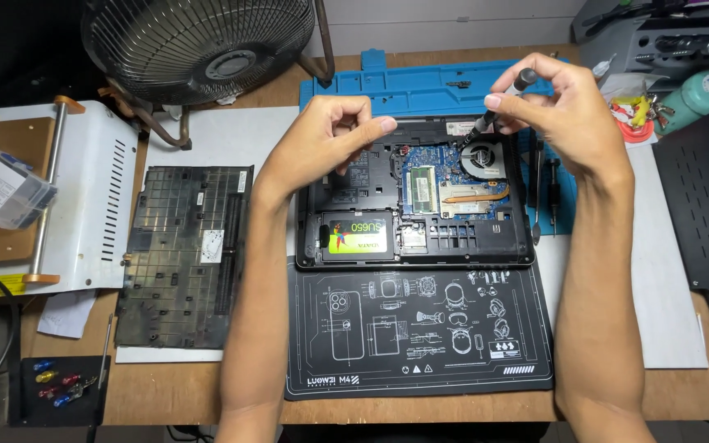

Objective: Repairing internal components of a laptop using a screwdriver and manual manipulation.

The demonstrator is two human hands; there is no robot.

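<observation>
The right hand [564, 102] is pinched around a screwdriver [498, 102], held slanted so its tip comes down at the edge of the cooling fan [482, 160] in the opened laptop [413, 193], centre of the frame. The left hand [322, 135] hovers over the laptop's left half, fingers curled together and holding nothing that shows; whether it touches the case, I cannot tell. The laptop sits on a black mat [420, 336], its removed cover [182, 250] set aside left of centre, out of the way. A desk fan [198, 41] crowds the upper left. Spare tools [545, 189] lie just right of the laptop, within reach. The mat's lower half offers room.
</observation>
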